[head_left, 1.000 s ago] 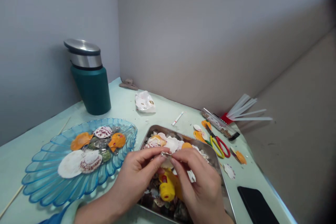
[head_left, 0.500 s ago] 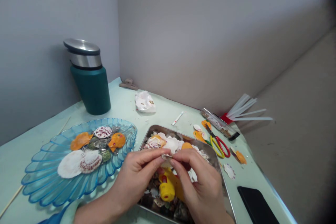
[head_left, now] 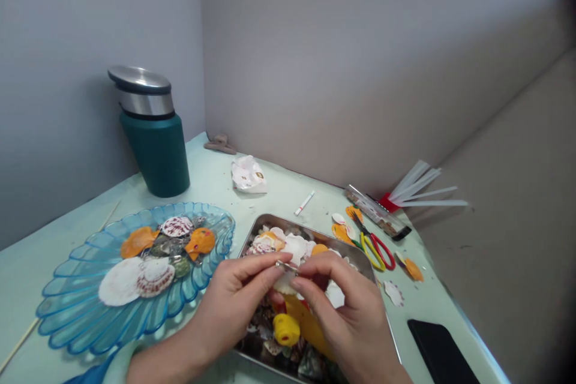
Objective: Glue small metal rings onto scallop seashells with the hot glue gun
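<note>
My left hand [head_left: 245,291] pinches one end of a small, thin, shiny piece [head_left: 286,266] between thumb and forefinger. At its other end are the thumb and forefinger of my right hand [head_left: 344,306], closed close together; contact there is hard to make out. Both hands are over a metal tray [head_left: 265,219] of shells and stones. Below the fingers is a yellow tool with a rounded end [head_left: 287,329] and a red part, perhaps a glue gun; my right hand partly covers it. A pale shell [head_left: 284,285] shows just beneath the small piece.
Left stands a blue scalloped dish [head_left: 76,294] with shells and stones, before a green flask [head_left: 157,153]. Scissors [head_left: 375,252], a phone-like black slab [head_left: 438,351], loose shells [head_left: 393,293] and translucent sticks [head_left: 416,183] lie right. Crumpled paper [head_left: 247,175] lies behind the tray.
My right hand has shifted slightly right and its fingertips have changed position on or near the small piece. The yellow tool appears slightly turned. My left hand has barely moved.
</note>
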Tool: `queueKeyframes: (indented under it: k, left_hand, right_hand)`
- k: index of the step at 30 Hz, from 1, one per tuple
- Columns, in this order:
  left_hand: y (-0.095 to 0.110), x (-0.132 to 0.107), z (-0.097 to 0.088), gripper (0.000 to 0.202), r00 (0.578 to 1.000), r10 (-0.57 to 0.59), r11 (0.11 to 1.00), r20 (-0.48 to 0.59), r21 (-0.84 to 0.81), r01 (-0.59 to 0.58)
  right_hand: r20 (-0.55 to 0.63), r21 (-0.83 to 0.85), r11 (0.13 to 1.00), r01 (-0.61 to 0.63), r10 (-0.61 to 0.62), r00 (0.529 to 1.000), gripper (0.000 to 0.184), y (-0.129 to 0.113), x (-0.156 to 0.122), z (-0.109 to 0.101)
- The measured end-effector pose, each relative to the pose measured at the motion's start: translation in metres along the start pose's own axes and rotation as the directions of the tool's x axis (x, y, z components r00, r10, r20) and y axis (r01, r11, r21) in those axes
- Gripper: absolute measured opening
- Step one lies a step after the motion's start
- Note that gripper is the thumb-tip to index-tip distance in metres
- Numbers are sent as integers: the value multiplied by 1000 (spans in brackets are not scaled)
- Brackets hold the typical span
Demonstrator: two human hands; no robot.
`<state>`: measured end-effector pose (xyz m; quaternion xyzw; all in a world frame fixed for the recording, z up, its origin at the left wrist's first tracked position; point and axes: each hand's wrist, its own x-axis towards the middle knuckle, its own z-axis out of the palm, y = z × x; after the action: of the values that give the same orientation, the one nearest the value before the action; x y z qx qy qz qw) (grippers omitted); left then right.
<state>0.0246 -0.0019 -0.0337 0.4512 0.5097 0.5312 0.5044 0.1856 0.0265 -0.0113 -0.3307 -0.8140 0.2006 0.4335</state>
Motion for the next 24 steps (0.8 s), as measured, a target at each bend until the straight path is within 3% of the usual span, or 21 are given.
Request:
queueKeyframes:
  k: [8,16,24]
  left_hand:
    - [-2,1,1,22,999,-27,999,33,-40,29]
    - [-3,2,1,26,998,-45,999,46,-13,46]
    - [-6,2,1,27,997,-34,999,68,23,33]
  right_hand:
    - [47,-143,976,166,-161,986,13,7,-2,-3]
    - [58,-409,852,328,-334,941,14,6,-1,-1]
    - [51,-322,908,268,-266,963,11,6,0,2]
